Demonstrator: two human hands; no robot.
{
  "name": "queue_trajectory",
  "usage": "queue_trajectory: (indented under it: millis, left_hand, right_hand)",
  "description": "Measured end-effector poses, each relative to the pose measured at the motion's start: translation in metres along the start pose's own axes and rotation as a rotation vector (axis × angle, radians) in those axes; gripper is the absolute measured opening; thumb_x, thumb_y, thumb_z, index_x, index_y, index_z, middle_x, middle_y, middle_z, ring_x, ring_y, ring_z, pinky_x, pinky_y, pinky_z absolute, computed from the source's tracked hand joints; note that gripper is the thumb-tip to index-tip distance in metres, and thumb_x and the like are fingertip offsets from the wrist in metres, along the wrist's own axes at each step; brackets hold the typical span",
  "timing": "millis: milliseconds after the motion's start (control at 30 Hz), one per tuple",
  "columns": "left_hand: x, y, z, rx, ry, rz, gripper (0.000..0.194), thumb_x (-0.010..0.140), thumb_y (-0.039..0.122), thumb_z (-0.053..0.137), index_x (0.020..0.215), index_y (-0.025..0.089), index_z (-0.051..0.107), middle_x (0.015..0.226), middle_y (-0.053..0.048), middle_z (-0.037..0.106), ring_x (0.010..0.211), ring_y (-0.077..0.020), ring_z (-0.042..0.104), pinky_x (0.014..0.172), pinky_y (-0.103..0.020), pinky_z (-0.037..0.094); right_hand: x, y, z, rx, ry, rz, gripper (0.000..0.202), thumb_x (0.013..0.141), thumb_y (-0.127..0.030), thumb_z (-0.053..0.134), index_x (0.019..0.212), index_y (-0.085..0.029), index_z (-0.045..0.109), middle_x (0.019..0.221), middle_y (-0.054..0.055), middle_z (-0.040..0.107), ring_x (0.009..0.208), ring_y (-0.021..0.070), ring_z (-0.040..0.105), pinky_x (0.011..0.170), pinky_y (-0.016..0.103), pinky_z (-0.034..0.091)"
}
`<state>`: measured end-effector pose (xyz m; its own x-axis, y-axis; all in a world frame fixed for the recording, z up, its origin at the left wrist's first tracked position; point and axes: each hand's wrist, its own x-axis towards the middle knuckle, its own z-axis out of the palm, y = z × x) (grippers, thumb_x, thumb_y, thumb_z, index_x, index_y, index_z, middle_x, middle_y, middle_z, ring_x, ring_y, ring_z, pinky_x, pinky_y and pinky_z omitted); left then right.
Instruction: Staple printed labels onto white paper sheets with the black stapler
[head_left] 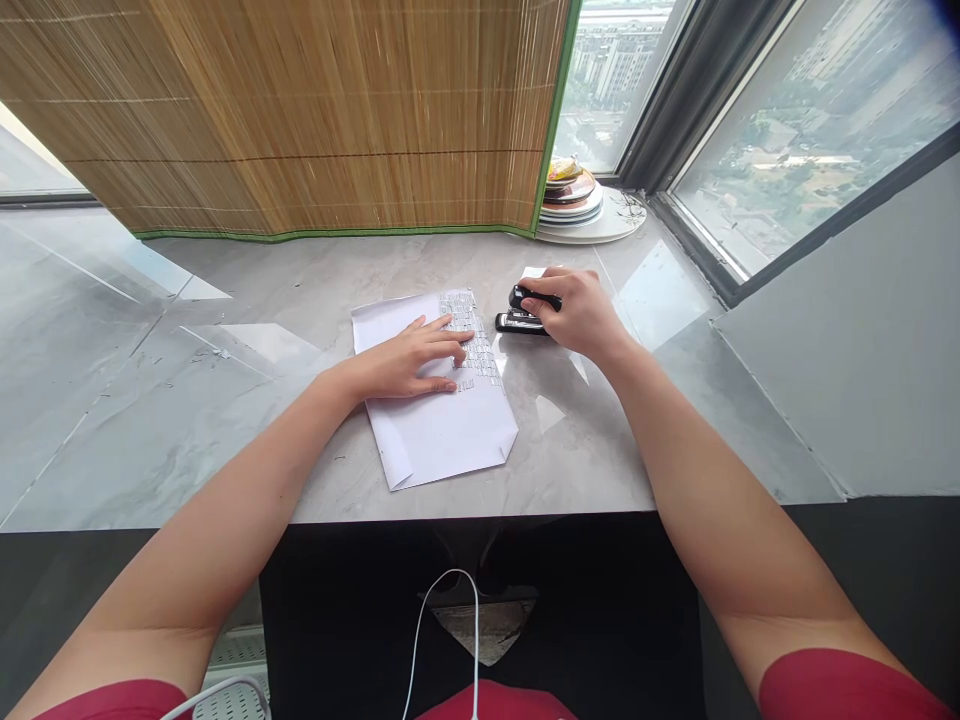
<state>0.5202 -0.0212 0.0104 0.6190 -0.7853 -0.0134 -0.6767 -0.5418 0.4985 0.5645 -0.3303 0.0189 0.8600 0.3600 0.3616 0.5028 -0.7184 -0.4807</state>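
A white paper packet [435, 440] with folded lower corners lies on the grey marble-look ledge. Many staples [480, 350] cover its upper right part in rows. My left hand [420, 358] rests on the packet with its fingers spread, pressing nothing but the paper. To the right of the packet, my right hand [574, 305] is wrapped round a black stapler [517, 318], whose jaw end points left, a little apart from the paper's edge. A small white piece [533, 272] shows behind the stapler, partly hidden by the hand.
A bamboo blind [322, 120] hangs at the back of the ledge [225, 450]. Stacked plates [571, 205] stand in the back corner by the windows. Loose staples [221, 352] lie on the left. A white cable [475, 620] hangs in front of my body.
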Motion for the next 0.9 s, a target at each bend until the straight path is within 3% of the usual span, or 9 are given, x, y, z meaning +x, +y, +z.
queue_trajectory:
  millis: [133,400,667,900]
  left_hand:
    - [0.0001,0.0005,-0.0004,0.005,-0.008,0.002,0.036,0.101,0.053,0.062,0.128,0.029,0.068,0.171,-0.006,0.042,0.165,-0.038,0.015,0.129,-0.074,0.011]
    - [0.0,-0.0011,0.0004,-0.005,0.003,0.009,0.03,0.1,0.053,0.063,0.107,0.025,0.067,0.17,-0.006,0.043,0.166,-0.0368,0.015,0.13,-0.072,0.012]
    - [-0.0002,0.0008,0.0002,-0.025,0.006,-0.009,0.036,0.099,0.052,0.064,0.126,0.029,0.066,0.17,-0.006,0.043,0.166,-0.0365,0.016,0.13,-0.072,0.01]
    - [0.0006,0.0008,0.0003,-0.002,0.004,-0.008,0.033,0.099,0.053,0.064,0.121,0.028,0.069,0.17,-0.006,0.043,0.166,-0.0367,0.015,0.13,-0.072,0.011]
  right_hand:
    - [0.0003,0.0006,0.0004,-0.003,0.0,-0.003,0.025,0.098,-0.04,0.063,0.109,-0.027,0.081,0.092,0.008,0.069,0.083,0.0254,0.06,0.076,0.038,0.043]
    - [0.0003,0.0004,0.0002,-0.002,-0.001,0.003,0.026,0.099,-0.043,0.063,0.109,-0.027,0.081,0.092,0.007,0.069,0.085,0.0258,0.06,0.075,0.037,0.043]
    - [0.0,-0.0001,0.0001,-0.005,0.002,-0.002,0.026,0.099,-0.043,0.062,0.109,-0.028,0.081,0.092,0.007,0.069,0.085,0.026,0.061,0.075,0.038,0.044]
    - [-0.0004,-0.0006,-0.0001,0.005,0.011,-0.012,0.024,0.098,-0.039,0.062,0.107,-0.028,0.081,0.093,0.007,0.069,0.084,0.0251,0.061,0.077,0.038,0.044]
